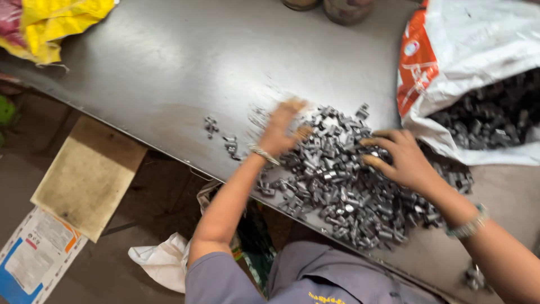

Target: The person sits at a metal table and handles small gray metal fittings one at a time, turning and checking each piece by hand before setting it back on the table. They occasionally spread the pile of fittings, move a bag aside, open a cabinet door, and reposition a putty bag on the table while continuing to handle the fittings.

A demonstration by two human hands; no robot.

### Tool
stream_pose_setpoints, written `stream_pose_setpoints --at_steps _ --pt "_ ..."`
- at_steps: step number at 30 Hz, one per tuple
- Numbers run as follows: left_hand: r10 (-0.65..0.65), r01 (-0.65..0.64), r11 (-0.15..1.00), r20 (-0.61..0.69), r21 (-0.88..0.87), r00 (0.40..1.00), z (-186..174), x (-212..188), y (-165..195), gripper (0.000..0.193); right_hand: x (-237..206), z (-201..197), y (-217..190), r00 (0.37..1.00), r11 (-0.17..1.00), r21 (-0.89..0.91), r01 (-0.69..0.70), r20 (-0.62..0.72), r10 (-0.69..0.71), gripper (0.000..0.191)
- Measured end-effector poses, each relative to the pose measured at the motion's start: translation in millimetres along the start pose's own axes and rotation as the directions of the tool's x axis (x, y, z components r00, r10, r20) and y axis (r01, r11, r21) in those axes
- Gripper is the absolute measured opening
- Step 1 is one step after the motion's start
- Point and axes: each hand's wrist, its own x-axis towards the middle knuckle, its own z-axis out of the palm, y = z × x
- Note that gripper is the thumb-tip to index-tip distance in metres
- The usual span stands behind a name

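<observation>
- Left hand (pixel 283 134) spread flat, right hand (pixel 400 159) loosely open, both on the heap of metal pieces (pixel 343 186); heap mostly unsorted
- Few pieces (pixel 220 137) lie apart on the counter (pixel 157 62); sack (pixel 478 101) holds many more

A heap of small grey metal parts (pixel 343 186) lies spread on the steel table near its front edge. The blocky, shiny pieces are jumbled at all angles; a few strays (pixel 222 138) sit apart, possibly the same kind.
</observation>
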Motion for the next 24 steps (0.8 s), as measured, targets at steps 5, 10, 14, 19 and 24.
stream_pose_setpoints --at_steps 5,10,14,19,24 --pt "-0.425 0.508 0.659 -0.283 0.555 0.860 -110 -65 -62 0.091 -142 -24 -48 0.968 0.975 0.027 -0.221 -0.114 0.223 0.040" --pt "-0.570 0.579 0.687 -0.170 0.439 0.804 -135 -105 -55 0.109 -197 -1 -81 0.902 0.918 0.044 -0.394 -0.175 0.395 0.049" --pt "-0.649 0.623 0.758 0.141 0.193 0.747 -105 -116 -9 0.130 -192 27 -93 0.910 0.923 0.085 -0.376 -0.156 0.385 0.056" --pt "-0.457 0.310 0.839 0.269 0.448 0.848 -49 -125 53 0.135 -189 50 -101 0.963 0.970 -0.083 -0.229 -0.167 0.213 0.065" --pt "-0.404 0.374 0.905 0.131 0.203 0.905 6 -135 95 0.121 -205 62 -91 0.966 0.958 -0.162 -0.239 -0.137 0.218 0.059"
